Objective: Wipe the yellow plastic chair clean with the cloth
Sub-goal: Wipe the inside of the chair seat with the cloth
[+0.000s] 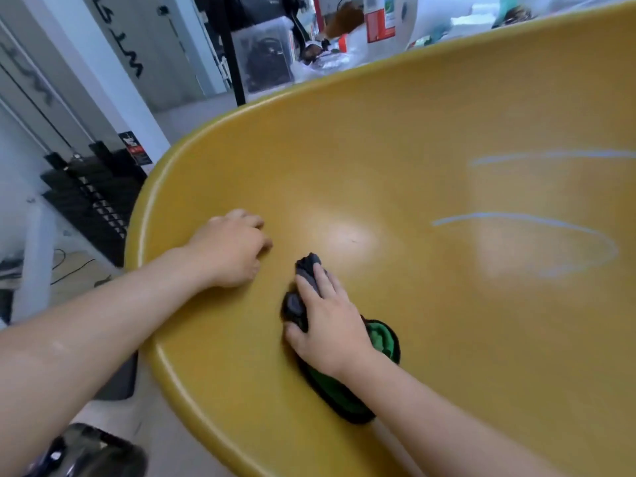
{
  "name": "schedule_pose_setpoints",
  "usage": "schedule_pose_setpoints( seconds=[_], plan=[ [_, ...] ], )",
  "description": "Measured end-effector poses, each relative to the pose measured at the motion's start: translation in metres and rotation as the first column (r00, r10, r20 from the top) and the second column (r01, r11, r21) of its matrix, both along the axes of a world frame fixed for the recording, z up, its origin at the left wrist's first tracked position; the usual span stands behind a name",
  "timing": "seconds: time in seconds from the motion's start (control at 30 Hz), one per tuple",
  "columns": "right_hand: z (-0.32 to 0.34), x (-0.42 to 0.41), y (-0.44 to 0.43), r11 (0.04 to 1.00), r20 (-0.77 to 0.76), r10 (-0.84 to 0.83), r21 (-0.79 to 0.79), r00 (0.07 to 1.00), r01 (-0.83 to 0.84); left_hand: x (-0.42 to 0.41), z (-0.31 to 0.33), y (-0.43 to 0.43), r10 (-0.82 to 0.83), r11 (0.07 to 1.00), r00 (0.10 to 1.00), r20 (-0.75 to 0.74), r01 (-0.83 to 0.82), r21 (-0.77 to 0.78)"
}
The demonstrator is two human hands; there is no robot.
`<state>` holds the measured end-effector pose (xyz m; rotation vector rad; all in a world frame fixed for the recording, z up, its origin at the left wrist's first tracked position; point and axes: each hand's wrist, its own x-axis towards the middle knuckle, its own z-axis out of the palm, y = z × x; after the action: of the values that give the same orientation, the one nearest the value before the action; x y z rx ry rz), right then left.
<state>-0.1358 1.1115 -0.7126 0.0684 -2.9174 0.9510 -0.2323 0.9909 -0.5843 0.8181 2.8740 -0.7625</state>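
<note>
My forearms are bare to the near edge, no sleeves showing. My left hand (229, 249) and right hand (327, 325) wear no gloves, rings or watch.

at 12 o'clock a clear plastic storage bin (263, 56) stands on the floor with dark, tangled contents showing through its walls. a black vertical pole (233, 60) rises just beside its left wall. toward 1 o'clock a white surface carries a red and white label (379, 24), with blurred white clutter heaped around it. at 9 o'clock a stack of black slotted trays (93, 197) leans against a pale wall, a small black and red card (135, 148) propped at its upper right corner. at 10 o'clock grey wall panels (113, 46) bear dark handwritten marks. thin black cables (69, 266) trail across the floor at 8 o'clock. a dark, glossy object (93, 452), too blurred to identify, sits at 7 o'clock.
</note>
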Motion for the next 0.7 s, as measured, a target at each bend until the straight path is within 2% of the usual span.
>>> schedule_pose_setpoints(
  seconds=[0.07, 0.1, 0.13, 0.17, 0.23, 0.27, 0.3, 0.33, 0.37, 0.4, 0.43, 0.47, 0.5, 0.53, 0.57, 0.6, 0.63, 0.67, 0.7],
  plan=[
    [-0.012, -0.002, 0.025, 0.996, -0.137, 0.053, 0.084, 0.989, -0.042, -0.007, 0.005, 0.0, -0.066, 0.998, 0.996, -0.052, 0.065, -0.02],
    [-0.02, -0.005, 0.05, 0.99, -0.142, 0.006, 0.14, 0.99, 0.014, -0.014, 0.009, -0.001, -0.099, 0.995, 0.987, -0.123, 0.096, -0.032],
    [-0.028, -0.01, 0.079, 0.973, -0.118, -0.107, 0.19, 0.987, 0.128, -0.02, 0.013, -0.002, -0.137, 0.99, 0.967, -0.212, 0.126, -0.069],
    [-0.032, -0.014, 0.105, 0.937, -0.091, -0.294, 0.17, 0.952, 0.305, -0.028, 0.016, -0.003, -0.174, 0.982, 0.939, -0.297, 0.145, -0.118],
    [-0.028, -0.024, 0.124, 0.784, -0.004, -0.62, 0.033, 0.785, 0.62, -0.046, 0.021, -0.003, -0.203, 0.974, 0.896, -0.396, 0.143, -0.175],
    [-0.023, -0.034, 0.111, 0.745, 0.013, -0.667, -0.026, 0.745, 0.667, -0.052, 0.023, 0.0, -0.187, 0.978, 0.891, -0.414, 0.131, -0.16],
    [-0.019, -0.044, 0.088, 0.771, -0.01, -0.636, -0.035, 0.771, 0.636, -0.056, 0.023, 0.004, -0.178, 0.982, 0.89, -0.419, 0.133, -0.135],
    [-0.018, -0.052, 0.059, 0.857, -0.057, -0.516, -0.031, 0.855, 0.515, -0.06, 0.022, 0.008, -0.181, 0.982, 0.889, -0.42, 0.145, -0.118],
    [-0.015, -0.053, 0.03, 0.942, -0.135, -0.336, -0.045, 0.932, 0.333, -0.065, 0.022, 0.013, -0.193, 0.981, 0.886, -0.422, 0.16, -0.112],
    [-0.011, -0.05, 0.012, 0.987, -0.165, -0.156, -0.057, 0.974, 0.149, -0.07, 0.023, 0.017, -0.207, 0.978, 0.88, -0.428, 0.174, -0.115],
    [-0.008, -0.05, 0.012, 0.999, -0.201, -0.026, -0.043, 0.979, 0.017, -0.077, 0.025, 0.019, -0.216, 0.976, 0.871, -0.441, 0.183, -0.117],
    [-0.008, -0.053, 0.03, 1.0, -0.207, 0.021, 0.027, 0.978, -0.016, -0.085, 0.027, 0.022, -0.225, 0.974, 0.857, -0.464, 0.196, -0.111],
    [-0.013, -0.056, 0.055, 0.99, -0.184, -0.028, 0.134, 0.982, 0.053, -0.092, 0.032, 0.024, -0.221, 0.975, 0.84, -0.496, 0.197, -0.102],
    [-0.017, -0.061, 0.081, 0.958, -0.149, -0.176, 0.202, 0.973, 0.204, -0.097, 0.039, 0.025, -0.201, 0.979, 0.825, -0.528, 0.185, -0.084],
    [-0.019, -0.064, 0.106, 0.89, -0.132, -0.394, 0.191, 0.91, 0.413, -0.103, 0.043, 0.027, -0.168, 0.983, 0.821, -0.546, 0.178, -0.036],
    [-0.019, -0.067, 0.118, 0.797, -0.1, -0.58, 0.134, 0.808, 0.589, -0.11, 0.046, 0.03, -0.128, 0.985, 0.823, -0.553, 0.169, 0.024],
    [-0.016, -0.073, 0.112, 0.743, -0.065, -0.664, 0.054, 0.745, 0.667, -0.115, 0.048, 0.033, -0.09, 0.986, 0.826, -0.556, 0.155, 0.07],
    [-0.012, -0.08, 0.094, 0.766, -0.073, -0.639, 0.027, 0.766, 0.642, -0.119, 0.05, 0.036, -0.059, 0.985, 0.824, -0.564, 0.141, 0.102],
    [-0.01, -0.086, 0.068, 0.837, -0.113, -0.54, 0.028, 0.834, 0.546, -0.121, 0.051, 0.041, -0.037, 0.983, 0.818, -0.574, 0.132, 0.125]
  ],
)
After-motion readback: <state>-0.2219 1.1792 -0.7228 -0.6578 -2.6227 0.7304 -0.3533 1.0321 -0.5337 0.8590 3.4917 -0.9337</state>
